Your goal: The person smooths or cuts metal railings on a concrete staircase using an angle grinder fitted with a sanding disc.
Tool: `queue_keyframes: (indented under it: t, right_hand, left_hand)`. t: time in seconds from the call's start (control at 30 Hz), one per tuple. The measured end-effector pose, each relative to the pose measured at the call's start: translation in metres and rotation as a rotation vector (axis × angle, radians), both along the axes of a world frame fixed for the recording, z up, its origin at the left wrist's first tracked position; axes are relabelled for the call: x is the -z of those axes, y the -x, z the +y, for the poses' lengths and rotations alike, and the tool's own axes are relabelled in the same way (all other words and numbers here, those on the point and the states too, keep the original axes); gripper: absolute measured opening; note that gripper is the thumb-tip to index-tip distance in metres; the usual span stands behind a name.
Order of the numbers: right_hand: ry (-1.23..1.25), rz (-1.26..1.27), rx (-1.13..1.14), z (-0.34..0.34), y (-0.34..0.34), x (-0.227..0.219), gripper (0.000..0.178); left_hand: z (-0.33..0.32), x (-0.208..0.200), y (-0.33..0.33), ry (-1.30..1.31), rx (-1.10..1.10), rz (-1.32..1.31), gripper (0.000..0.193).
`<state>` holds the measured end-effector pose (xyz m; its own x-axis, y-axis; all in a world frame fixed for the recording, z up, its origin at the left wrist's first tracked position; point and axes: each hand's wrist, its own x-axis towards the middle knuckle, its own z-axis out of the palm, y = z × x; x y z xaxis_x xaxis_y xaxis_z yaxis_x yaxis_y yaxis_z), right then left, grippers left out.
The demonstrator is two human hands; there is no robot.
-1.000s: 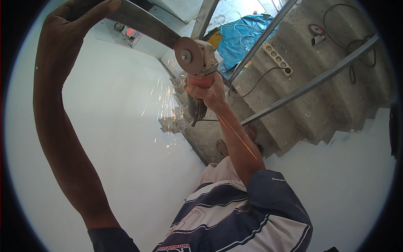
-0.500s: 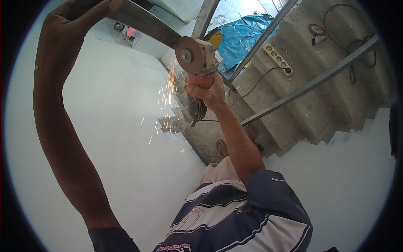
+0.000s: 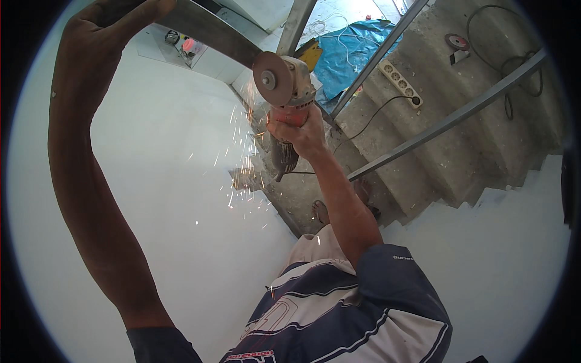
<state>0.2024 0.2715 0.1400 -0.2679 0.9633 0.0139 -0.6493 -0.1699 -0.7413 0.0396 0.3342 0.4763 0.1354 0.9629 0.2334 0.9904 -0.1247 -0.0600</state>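
Observation:
My right hand [image 3: 304, 134] is wrapped round the body of an angle grinder [image 3: 293, 115], just below its metal head. The grinder's brown cutting disc [image 3: 275, 86] meets the end of a grey metal bar [image 3: 212, 33], and sparks [image 3: 241, 163] fall down and to the left from there. At the upper left my left hand [image 3: 115, 30] grips that bar, with the thumb lying along it; the other fingers are mostly hidden or cut off by the picture's rim. The grinder's cord runs off to the right behind my right forearm.
Concrete stairs [image 3: 436, 151] lie below on the right, crossed by a slanting metal rail [image 3: 448, 115]. A power strip [image 3: 399, 83] with a plugged-in cord, a spare disc [image 3: 456, 42] and a loose black cable [image 3: 507, 72] rest on steps. A blue tarp [image 3: 345, 54] lies beyond. A white wall [image 3: 163, 169] stands left.
Both hands and the grinder have stayed almost where they were. The sparks have spread wider and lower, some reaching down near my shirt.

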Motion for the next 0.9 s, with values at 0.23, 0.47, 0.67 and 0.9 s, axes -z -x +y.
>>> queue_keyframes:
  t: [0.23,0.47,0.67,0.9]
  right_hand:
    - [0.037,-0.006,0.015,-0.003,0.002,-0.001,0.048]
    - [0.06,0.043,0.001,-0.005,0.005,-0.003,0.043]
    - [0.043,0.068,0.012,-0.006,0.006,0.0,0.043]
    - [0.006,0.037,0.029,-0.009,0.015,-0.007,0.044]
  left_hand:
    - [0.002,0.001,0.004,0.015,0.024,-0.046,0.059]
    - [-0.007,-0.001,-0.018,-0.011,-0.018,0.002,0.059]
    - [-0.011,-0.005,-0.023,0.027,-0.003,-0.104,0.06]
    - [-0.02,-0.018,-0.025,0.065,-0.019,-0.194,0.061]
